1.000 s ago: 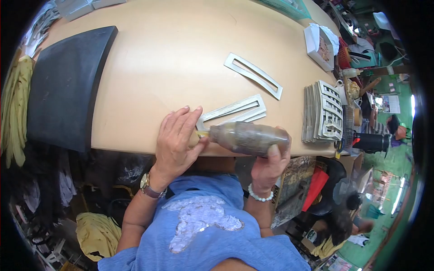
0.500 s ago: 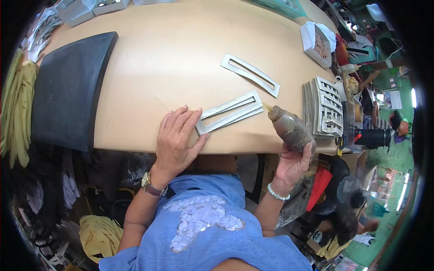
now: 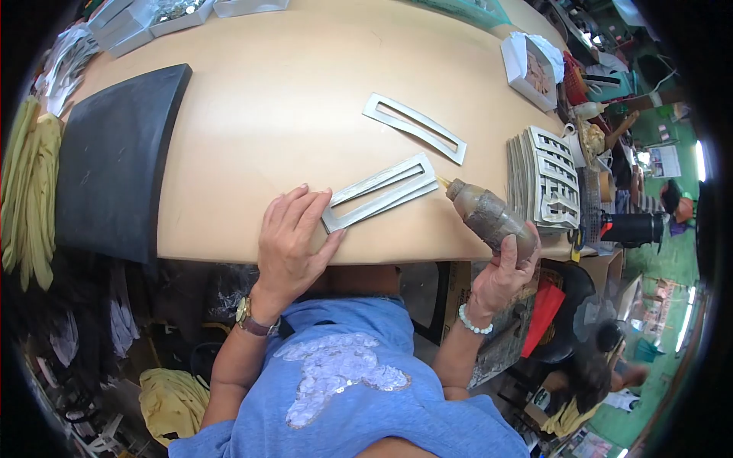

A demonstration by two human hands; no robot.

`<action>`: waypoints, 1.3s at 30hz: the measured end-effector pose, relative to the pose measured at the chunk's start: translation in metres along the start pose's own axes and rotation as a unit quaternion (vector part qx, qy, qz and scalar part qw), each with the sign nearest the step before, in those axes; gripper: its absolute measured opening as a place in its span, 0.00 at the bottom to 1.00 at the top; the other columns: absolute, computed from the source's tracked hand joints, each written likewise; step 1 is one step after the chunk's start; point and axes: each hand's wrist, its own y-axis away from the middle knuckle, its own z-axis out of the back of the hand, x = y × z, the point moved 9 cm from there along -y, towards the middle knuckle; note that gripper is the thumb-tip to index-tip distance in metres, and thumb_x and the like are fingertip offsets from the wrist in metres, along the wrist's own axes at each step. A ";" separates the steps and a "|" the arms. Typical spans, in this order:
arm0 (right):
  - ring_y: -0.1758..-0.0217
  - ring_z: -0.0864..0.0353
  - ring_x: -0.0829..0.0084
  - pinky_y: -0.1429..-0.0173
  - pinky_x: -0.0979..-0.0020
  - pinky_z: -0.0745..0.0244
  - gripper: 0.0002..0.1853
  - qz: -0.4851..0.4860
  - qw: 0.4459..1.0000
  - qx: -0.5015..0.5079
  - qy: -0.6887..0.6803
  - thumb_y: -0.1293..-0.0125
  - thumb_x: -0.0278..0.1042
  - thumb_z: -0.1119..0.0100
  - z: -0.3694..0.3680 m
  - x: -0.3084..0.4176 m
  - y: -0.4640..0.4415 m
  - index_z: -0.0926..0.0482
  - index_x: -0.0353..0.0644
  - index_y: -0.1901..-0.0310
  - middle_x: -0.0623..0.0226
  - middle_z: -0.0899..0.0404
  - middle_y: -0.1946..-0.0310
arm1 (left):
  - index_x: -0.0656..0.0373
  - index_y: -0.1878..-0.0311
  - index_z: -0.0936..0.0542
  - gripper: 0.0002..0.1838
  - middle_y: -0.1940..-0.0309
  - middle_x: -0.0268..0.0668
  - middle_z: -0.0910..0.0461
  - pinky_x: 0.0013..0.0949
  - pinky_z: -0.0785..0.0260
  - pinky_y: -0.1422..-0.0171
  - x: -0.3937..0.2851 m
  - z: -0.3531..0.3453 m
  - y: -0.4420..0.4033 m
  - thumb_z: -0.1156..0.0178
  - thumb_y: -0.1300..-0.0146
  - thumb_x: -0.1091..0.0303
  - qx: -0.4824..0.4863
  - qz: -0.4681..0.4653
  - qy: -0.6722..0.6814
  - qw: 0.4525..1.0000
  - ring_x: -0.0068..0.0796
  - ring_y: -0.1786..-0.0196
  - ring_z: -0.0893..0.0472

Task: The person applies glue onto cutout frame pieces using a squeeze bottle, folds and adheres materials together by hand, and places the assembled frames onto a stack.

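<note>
My left hand (image 3: pixel 294 240) grips the left end of a stack of pale, thin rectangular frames (image 3: pixel 353 220), its fingers at the far corner and its thumb at the near corner. The stacked frames are slightly fanned, and each has a long slot. My right hand (image 3: pixel 504 278) is wrapped round a stained, translucent squeeze bottle (image 3: pixel 489 215) with a narrow yellowish nozzle. The bottle is tilted, its nozzle pointing left at the right end of the frames; whether it touches them I cannot tell. Beyond them lies a single slotted frame (image 3: pixel 416 128), apart from both hands.
A thick stack of multi-slot cut pieces (image 3: pixel 553 179) stands at the table's right edge. Behind it sits a white box (image 3: pixel 528 72) with small pieces. A dark curved board (image 3: pixel 118 160) and yellow cloth (image 3: pixel 30 191) are on the left. Grey boxes (image 3: pixel 122 27) line the back.
The bottle has tipped flatter, and its nozzle has shifted slightly left and down toward the frames. My right hand has turned round it. The left hand keeps its hold.
</note>
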 end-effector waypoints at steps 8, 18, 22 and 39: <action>0.55 0.25 0.75 0.46 0.75 0.30 0.23 0.014 1.000 0.014 0.021 0.43 0.24 0.33 -0.005 -0.005 0.000 0.29 0.35 0.46 0.65 0.25 0.57 | 0.62 0.47 0.23 0.28 0.53 0.45 0.22 0.45 0.35 0.39 0.000 -0.001 -0.001 0.30 0.54 0.70 0.006 0.005 0.000 1.000 0.46 0.44 0.25; 0.55 0.26 0.76 0.47 0.74 0.30 0.22 0.016 0.999 0.014 0.047 0.45 0.25 0.32 0.000 -0.012 0.006 0.27 0.36 0.49 0.67 0.25 0.57 | 0.63 0.46 0.24 0.28 0.53 0.46 0.22 0.45 0.35 0.39 -0.001 -0.001 -0.002 0.30 0.54 0.70 0.008 0.005 0.000 1.000 0.46 0.44 0.25; 0.55 0.26 0.76 0.47 0.75 0.30 0.23 -0.016 0.998 0.048 0.028 0.47 0.27 0.30 -0.011 -0.012 0.020 0.27 0.37 0.50 0.68 0.25 0.57 | 0.63 0.46 0.24 0.28 0.53 0.46 0.22 0.45 0.35 0.39 0.000 -0.001 -0.002 0.30 0.54 0.70 0.006 0.007 0.002 1.000 0.47 0.44 0.25; 0.51 0.22 0.69 0.45 0.69 0.28 0.26 -0.070 0.980 0.185 0.012 0.48 0.31 0.30 -0.061 -0.010 0.077 0.30 0.35 0.49 0.57 0.22 0.56 | 0.62 0.45 0.25 0.23 0.55 0.42 0.20 0.44 0.36 0.39 0.013 0.002 0.000 0.40 0.47 0.79 -0.016 0.046 0.079 0.996 0.43 0.46 0.23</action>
